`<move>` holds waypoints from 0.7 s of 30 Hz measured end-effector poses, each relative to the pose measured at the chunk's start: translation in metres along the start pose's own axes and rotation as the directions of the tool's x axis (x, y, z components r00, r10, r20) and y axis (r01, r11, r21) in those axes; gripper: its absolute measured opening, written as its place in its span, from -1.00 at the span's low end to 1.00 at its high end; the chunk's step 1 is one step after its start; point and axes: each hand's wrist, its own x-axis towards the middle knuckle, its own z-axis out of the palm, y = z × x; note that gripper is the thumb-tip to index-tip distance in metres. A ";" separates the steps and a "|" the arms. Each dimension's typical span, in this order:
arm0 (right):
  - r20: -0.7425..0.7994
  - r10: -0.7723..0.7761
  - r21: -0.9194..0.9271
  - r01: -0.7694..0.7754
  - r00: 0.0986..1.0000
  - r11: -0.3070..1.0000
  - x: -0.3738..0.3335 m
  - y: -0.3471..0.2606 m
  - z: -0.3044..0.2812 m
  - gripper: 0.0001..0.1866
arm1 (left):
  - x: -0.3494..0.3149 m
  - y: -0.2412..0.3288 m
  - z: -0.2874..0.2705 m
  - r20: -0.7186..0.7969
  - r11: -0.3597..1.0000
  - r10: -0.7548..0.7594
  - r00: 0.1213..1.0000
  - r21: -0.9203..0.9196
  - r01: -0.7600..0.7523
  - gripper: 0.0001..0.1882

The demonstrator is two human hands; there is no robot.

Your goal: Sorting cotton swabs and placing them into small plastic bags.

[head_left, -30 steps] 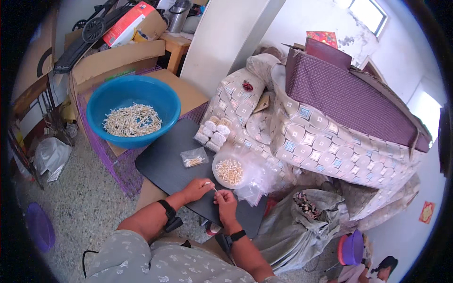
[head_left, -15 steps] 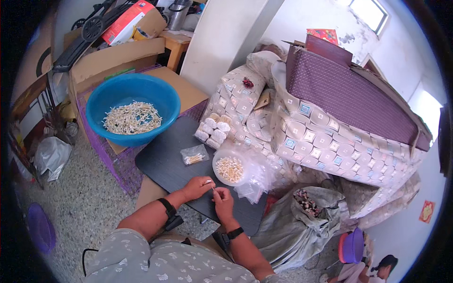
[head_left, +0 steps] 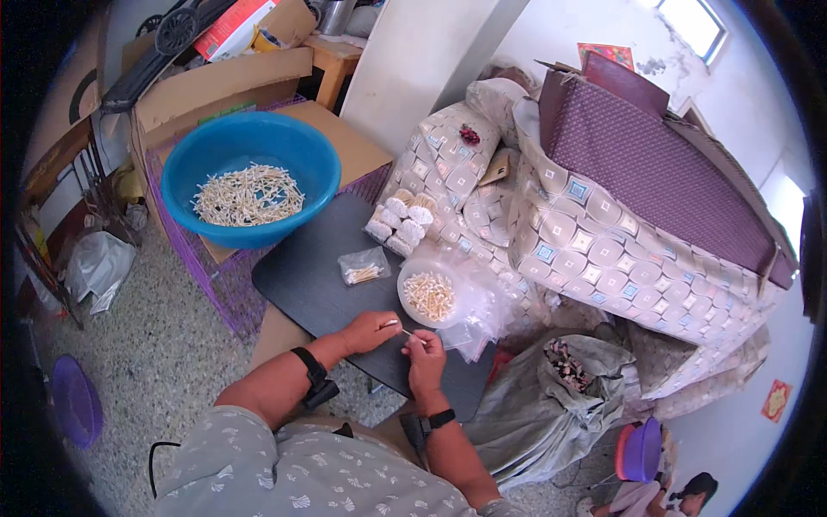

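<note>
My left hand point(head_left: 372, 332) is closed in a pinch, with a white cotton tip at its fingertips. A thin cotton swab point(head_left: 405, 330) spans the small gap to my right hand point(head_left: 425, 355), whose fingers are pinched on its other end. Both hands hover over the near edge of a dark tabletop point(head_left: 314, 271). Just beyond them stands a translucent round bowl point(head_left: 403, 302) filled with cotton swabs point(head_left: 429, 295). A small clear bag point(head_left: 363, 266) with several swabs inside lies left of the bowl.
Bundled swabs point(head_left: 401, 221) stand at the table's far edge, and empty clear bags point(head_left: 472, 302) lie right of the bowl. A blue basin point(head_left: 323, 177) of loose swabs sits on cardboard at left. A grey sack point(head_left: 525, 422) stands at right; another person point(head_left: 689, 495) is at lower right.
My hands have drawn slightly apart, so more of the swab's stick shows between them. The whole view has shifted a little; the bowl, bags and basin stay in place.
</note>
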 end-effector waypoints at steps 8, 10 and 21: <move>0.085 0.067 0.038 -0.070 0.994 0.997 -0.002 -0.006 -0.003 -0.91 | -0.006 0.008 0.006 0.079 0.987 0.135 0.988 0.082 -0.142 -0.75; 0.118 -0.006 -0.136 0.023 0.993 0.990 -0.001 -0.004 -0.004 -0.91 | -0.003 -0.001 0.009 0.055 0.993 0.043 0.998 0.104 -0.048 -0.73; 0.128 -0.078 -0.185 0.101 0.989 0.978 0.004 0.000 0.000 -0.87 | 0.005 0.006 0.003 0.086 0.988 0.025 0.996 0.147 -0.037 -0.75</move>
